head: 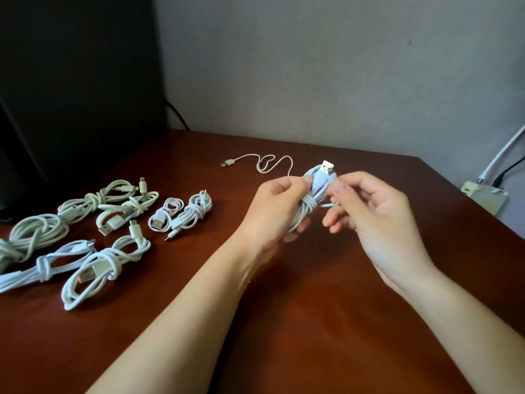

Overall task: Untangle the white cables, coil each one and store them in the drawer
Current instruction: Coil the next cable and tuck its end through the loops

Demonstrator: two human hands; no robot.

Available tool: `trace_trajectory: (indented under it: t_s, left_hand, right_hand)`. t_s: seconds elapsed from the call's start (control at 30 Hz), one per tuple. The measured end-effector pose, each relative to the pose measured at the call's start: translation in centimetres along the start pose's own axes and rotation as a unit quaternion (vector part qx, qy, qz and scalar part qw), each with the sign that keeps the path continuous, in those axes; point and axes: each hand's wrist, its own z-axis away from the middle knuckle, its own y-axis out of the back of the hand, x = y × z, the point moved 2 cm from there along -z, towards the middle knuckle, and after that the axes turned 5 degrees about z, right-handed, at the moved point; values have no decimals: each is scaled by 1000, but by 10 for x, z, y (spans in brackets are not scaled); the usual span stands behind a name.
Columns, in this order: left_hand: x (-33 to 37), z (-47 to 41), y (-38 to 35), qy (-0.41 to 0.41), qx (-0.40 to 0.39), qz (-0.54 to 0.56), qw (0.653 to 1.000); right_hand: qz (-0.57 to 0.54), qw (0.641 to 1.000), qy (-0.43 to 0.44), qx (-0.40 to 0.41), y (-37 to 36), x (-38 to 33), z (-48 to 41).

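My left hand (277, 207) grips a coiled white cable (316, 191) above the brown table, its USB plug (327, 166) pointing up and away. Several turns of the cable are wrapped around the coil's middle. My right hand (369, 211) pinches the coil's upper side, and a short loose end of cable (329, 205) runs under its fingers. One uncoiled white cable (264, 163) lies loose on the table beyond my hands. Several coiled and tied white cables (108, 268) lie in a group at the left. No drawer is in view.
A dark monitor (71, 81) stands at the back left with a black wire behind it. The brown table (284, 322) ends at the grey wall. A white power strip (485, 196) with plugged cords sits past the table's right edge.
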Motion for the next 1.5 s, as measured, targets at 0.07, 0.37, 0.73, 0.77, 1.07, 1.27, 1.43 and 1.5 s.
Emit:
trace_trajectory:
  t_s: [0.07, 0.37, 0.73, 0.77, 1.07, 1.27, 1.43, 1.5]
  left_hand:
    - [-1, 1, -2, -8, 4, -45, 999]
    - [-2, 1, 0, -19, 32, -77, 996]
    - [-6, 0, -6, 0, -13, -86, 996]
    - [-6, 1, -6, -11, -9, -97, 995]
    - [-3, 6, -11, -157, 13, -177, 972]
    - [-7, 3, -10, -226, -5, -276, 934]
    - [-7, 4, -12, -234, 5, -266, 935]
    - [-3, 4, -11, -196, 15, -191, 962]
  right_hand:
    - [4, 1000, 16, 4, -1, -2, 1]
    - [1, 1000, -1, -11, 0, -1, 1]
    - [40, 999, 14, -4, 6, 3, -2]
    - [43, 999, 12, 0, 7, 4, -2]
    - [17, 999, -49, 2, 14, -4, -6]
    - [-22, 993, -113, -8, 15, -8, -7]
    - [-32, 993, -110, -6, 15, -6, -7]
    - [-36, 996, -83, 4, 14, -6, -7]
